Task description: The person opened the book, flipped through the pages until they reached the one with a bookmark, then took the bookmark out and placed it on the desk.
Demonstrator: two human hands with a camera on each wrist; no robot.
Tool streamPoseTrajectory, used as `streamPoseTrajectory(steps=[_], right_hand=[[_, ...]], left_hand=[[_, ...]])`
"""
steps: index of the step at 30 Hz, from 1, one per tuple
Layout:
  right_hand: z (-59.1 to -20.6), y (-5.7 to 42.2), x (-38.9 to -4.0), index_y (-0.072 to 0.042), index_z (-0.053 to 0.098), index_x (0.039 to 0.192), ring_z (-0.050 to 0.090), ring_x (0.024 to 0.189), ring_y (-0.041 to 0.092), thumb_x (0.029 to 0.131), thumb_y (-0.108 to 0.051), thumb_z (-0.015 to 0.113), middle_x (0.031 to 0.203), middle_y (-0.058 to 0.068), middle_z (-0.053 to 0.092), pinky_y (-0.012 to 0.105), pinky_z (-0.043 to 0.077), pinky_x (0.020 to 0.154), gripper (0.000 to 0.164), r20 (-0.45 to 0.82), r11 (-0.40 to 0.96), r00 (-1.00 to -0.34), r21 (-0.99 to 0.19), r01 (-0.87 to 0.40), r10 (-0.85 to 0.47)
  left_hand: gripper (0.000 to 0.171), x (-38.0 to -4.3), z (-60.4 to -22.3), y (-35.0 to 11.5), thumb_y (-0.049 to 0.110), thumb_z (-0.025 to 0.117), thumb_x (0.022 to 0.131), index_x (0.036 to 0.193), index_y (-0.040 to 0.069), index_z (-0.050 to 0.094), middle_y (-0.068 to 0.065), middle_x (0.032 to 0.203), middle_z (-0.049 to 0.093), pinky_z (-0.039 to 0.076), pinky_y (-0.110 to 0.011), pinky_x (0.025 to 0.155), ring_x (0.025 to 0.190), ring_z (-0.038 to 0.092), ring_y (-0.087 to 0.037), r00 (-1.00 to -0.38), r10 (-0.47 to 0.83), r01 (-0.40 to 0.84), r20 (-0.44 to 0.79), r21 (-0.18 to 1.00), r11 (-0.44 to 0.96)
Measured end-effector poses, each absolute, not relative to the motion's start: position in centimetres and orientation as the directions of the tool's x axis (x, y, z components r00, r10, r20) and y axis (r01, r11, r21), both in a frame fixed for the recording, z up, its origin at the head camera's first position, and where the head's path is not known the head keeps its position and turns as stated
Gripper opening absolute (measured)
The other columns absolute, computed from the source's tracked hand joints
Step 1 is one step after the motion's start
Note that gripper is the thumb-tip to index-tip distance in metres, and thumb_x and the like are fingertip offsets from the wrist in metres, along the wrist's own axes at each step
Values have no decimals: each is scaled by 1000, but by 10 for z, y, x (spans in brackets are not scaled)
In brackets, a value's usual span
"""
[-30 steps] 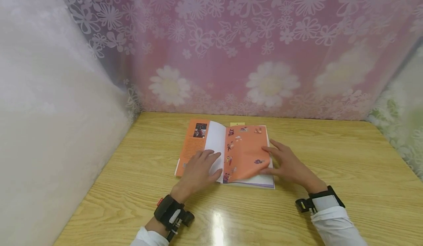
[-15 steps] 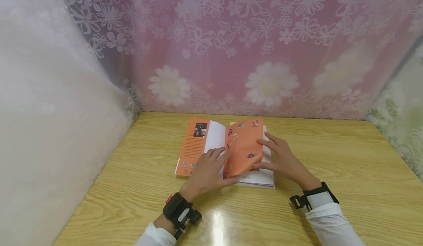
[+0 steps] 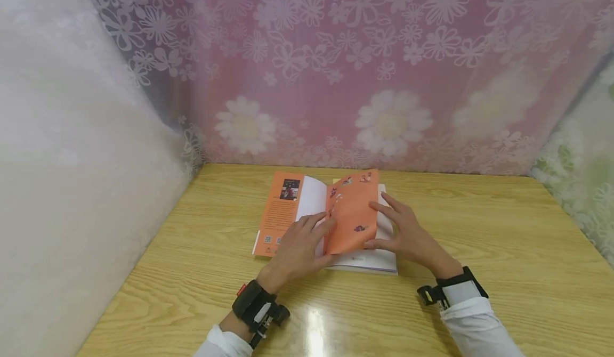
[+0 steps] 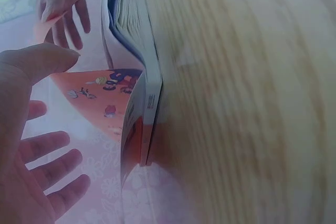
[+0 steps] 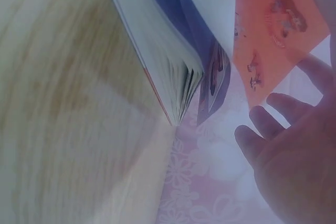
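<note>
An open book (image 3: 283,216) lies on the table, its left side an orange flap with a small photo and printed text. My right hand (image 3: 412,234) pinches the outer edge of an orange page (image 3: 352,210) with small cartoon figures, lifting it off the white page (image 3: 362,260) beneath. In the right wrist view the other fingers (image 5: 268,121) are spread behind that raised page. My left hand (image 3: 297,245) is over the middle of the book near the spine, fingers loosely extended. The left wrist view shows its thumb (image 4: 50,60) beside the orange page and the other fingers spread apart.
The book is on a wood-grain table (image 3: 201,293). A yellow tab (image 3: 337,180) shows at the book's far edge. Behind the table hangs a pink flowered curtain (image 3: 307,69), with a pale sheet (image 3: 96,133) along the left side.
My right hand has moved left with the orange page's edge, raising it and uncovering more white page. My left hand has slid right toward the spine, showing more of the printed flap.
</note>
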State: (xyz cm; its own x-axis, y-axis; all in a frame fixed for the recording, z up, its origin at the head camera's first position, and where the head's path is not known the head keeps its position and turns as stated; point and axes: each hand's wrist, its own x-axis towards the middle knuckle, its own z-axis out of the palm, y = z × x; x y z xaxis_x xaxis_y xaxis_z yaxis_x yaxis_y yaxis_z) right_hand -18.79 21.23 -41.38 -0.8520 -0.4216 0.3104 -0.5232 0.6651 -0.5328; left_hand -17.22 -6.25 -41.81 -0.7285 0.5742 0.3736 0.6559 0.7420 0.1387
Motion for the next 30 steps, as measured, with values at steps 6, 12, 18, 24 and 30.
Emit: streamPoseTrajectory(steps=[6, 12, 18, 24, 30], right_hand=[[-418, 211, -187, -21, 26, 143, 18, 130, 44, 66, -51, 72, 148, 24, 17, 68, 24, 93, 94, 306, 675, -849, -515, -528, -431], [-420, 212, -185, -21, 24, 144, 16, 131, 44, 65, -58, 69, 149, 22, 15, 68, 22, 96, 98, 244, 714, -881, -517, -472, -406], [-425, 215, -184, -22, 28, 142, 15, 131, 45, 65, -60, 68, 150, 22, 13, 69, 21, 96, 95, 213, 736, -898, -516, -438, -385], [-428, 218, -182, -21, 28, 143, 14, 131, 46, 66, -61, 66, 150, 22, 12, 70, 21, 95, 94, 185, 747, -906, -515, -420, -382], [-429, 222, -181, -19, 29, 142, 12, 132, 45, 67, -60, 66, 150, 23, 10, 69, 20, 96, 93, 172, 748, -904, -514, -421, -391]], left_hand=[[73, -171, -418, -74, 44, 60, 76, 140, 20, 32, -6, 137, 44, 39, -42, 95, 121, 41, -23, -732, 553, 643, 397, 138, 753], [80, -171, -420, -85, 40, 60, 78, 144, 21, 20, -5, 137, 44, 40, -40, 95, 120, 42, -22, -734, 501, 624, 458, 165, 763], [92, -172, -418, -98, 41, 66, 73, 144, 10, 18, -14, 138, 41, 43, -43, 90, 118, 45, -27, -677, 429, 635, 599, 180, 751], [96, -171, -416, -112, 34, 75, 66, 141, 4, 24, -19, 138, 40, 44, -45, 88, 117, 45, -30, -603, 345, 642, 719, 182, 745], [87, -169, -415, -124, 29, 75, 65, 139, 11, 33, -23, 138, 38, 39, -50, 94, 124, 37, -34, -549, 362, 631, 754, 90, 771]])
